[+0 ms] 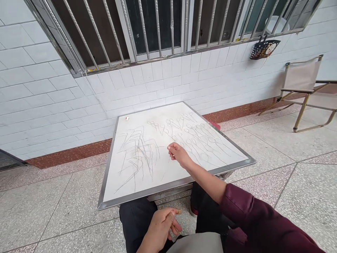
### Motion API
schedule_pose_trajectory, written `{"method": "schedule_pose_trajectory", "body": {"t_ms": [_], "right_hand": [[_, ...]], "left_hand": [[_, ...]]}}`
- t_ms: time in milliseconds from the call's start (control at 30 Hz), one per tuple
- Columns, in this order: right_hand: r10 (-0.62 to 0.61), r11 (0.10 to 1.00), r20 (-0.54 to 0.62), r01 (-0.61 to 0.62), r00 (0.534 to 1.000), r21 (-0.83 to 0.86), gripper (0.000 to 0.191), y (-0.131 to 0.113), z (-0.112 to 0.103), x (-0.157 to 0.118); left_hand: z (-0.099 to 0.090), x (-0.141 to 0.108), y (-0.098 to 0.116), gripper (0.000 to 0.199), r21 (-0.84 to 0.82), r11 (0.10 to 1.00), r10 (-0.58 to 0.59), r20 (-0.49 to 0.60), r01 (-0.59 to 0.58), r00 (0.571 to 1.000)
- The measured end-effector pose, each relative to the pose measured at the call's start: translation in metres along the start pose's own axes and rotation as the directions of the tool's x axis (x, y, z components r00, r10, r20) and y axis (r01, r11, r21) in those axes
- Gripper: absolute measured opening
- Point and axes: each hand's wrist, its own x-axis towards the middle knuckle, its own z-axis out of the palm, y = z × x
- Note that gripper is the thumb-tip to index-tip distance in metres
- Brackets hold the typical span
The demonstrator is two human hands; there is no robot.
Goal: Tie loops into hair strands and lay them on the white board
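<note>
Over the middle of the white-topped table, my right hand (pixel 178 154) is closed in a pinch. A faint thin strand seems to run left from its fingertips. My left hand (pixel 163 223) is low over my lap, fingers curled and partly pressed together; whatever it may hold is too fine to name. Left on the tabletop lies a loose, crossing pile of thin brown strands (pixel 142 149), some bent. To the right are several rows of looped strands (pixel 193 142), each with a small ring at one end and a long tail.
The table (pixel 107 179) has a grey metal edge and stands against a white tiled wall (pixel 158 82). A small red-and-white item (pixel 127 118) lies at its far left corner. A folding chair (pixel 302 79) stands right. A dark patterned bag (pixel 264 48) hangs from the window bars.
</note>
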Motion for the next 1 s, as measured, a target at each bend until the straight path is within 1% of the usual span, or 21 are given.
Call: {"method": "schedule_pose_trajectory", "body": {"t_ms": [67,133,200,233,267,333,400,433,500,567,667,800,1000], "right_hand": [[0.035,0.998,0.039,-0.032,0.999,-0.063,0.016,0.006,0.008,0.021],[0.061,0.992,0.069,-0.052,0.996,-0.117,0.013,0.011,0.018,0.038],[0.079,0.984,0.098,-0.062,0.992,-0.166,0.010,0.015,0.026,0.053],[0.084,0.980,0.111,-0.062,0.990,-0.189,0.009,0.016,0.030,0.059],[0.087,0.976,0.122,-0.060,0.989,-0.209,0.009,0.017,0.032,0.064],[0.088,0.968,0.135,-0.053,0.987,-0.245,0.010,0.019,0.036,0.075],[0.094,0.959,0.140,-0.052,0.986,-0.277,0.010,0.022,0.038,0.086],[0.102,0.955,0.141,-0.057,0.985,-0.293,0.011,0.024,0.039,0.092],[0.128,0.944,0.143,-0.076,0.981,-0.322,0.018,0.030,0.041,0.103],[0.162,0.932,0.142,-0.104,0.977,-0.347,0.026,0.037,0.045,0.114],[0.202,0.915,0.134,-0.139,0.970,-0.378,0.028,0.047,0.050,0.125],[0.220,0.901,0.115,-0.156,0.969,-0.405,0.029,0.058,0.051,0.130],[0.191,0.904,0.086,-0.142,0.978,-0.403,0.029,0.065,0.050,0.128]], "left_hand": [[-0.007,0.001,-0.007,0.068,0.007,1.000,-0.002,-0.023,0.002,1.000],[-0.017,0.002,-0.010,0.070,-0.001,1.000,0.002,-0.051,-0.002,0.999],[-0.028,0.001,-0.008,0.070,-0.032,0.999,0.016,-0.115,-0.019,0.993],[-0.035,0.001,-0.007,0.069,-0.051,0.998,0.025,-0.170,-0.034,0.985],[-0.042,0.001,-0.006,0.068,-0.069,0.996,0.034,-0.237,-0.052,0.971],[-0.056,0.001,-0.004,0.068,-0.093,0.992,0.044,-0.379,-0.086,0.924],[-0.067,0.003,-0.005,0.069,-0.115,0.989,0.029,-0.464,-0.093,0.885],[-0.071,0.005,-0.006,0.071,-0.127,0.988,0.015,-0.479,-0.087,0.878],[-0.073,0.011,-0.012,0.072,-0.146,0.987,-0.008,-0.468,-0.068,0.884],[-0.071,0.017,-0.019,0.069,-0.157,0.986,-0.017,-0.421,-0.054,0.907],[-0.068,0.027,-0.030,0.066,-0.162,0.986,-0.015,-0.353,-0.046,0.935],[-0.071,0.034,-0.037,0.066,-0.158,0.987,-0.032,-0.341,-0.024,0.940],[-0.072,0.041,-0.037,0.070,-0.141,0.990,-0.058,-0.309,0.014,0.949]]}}
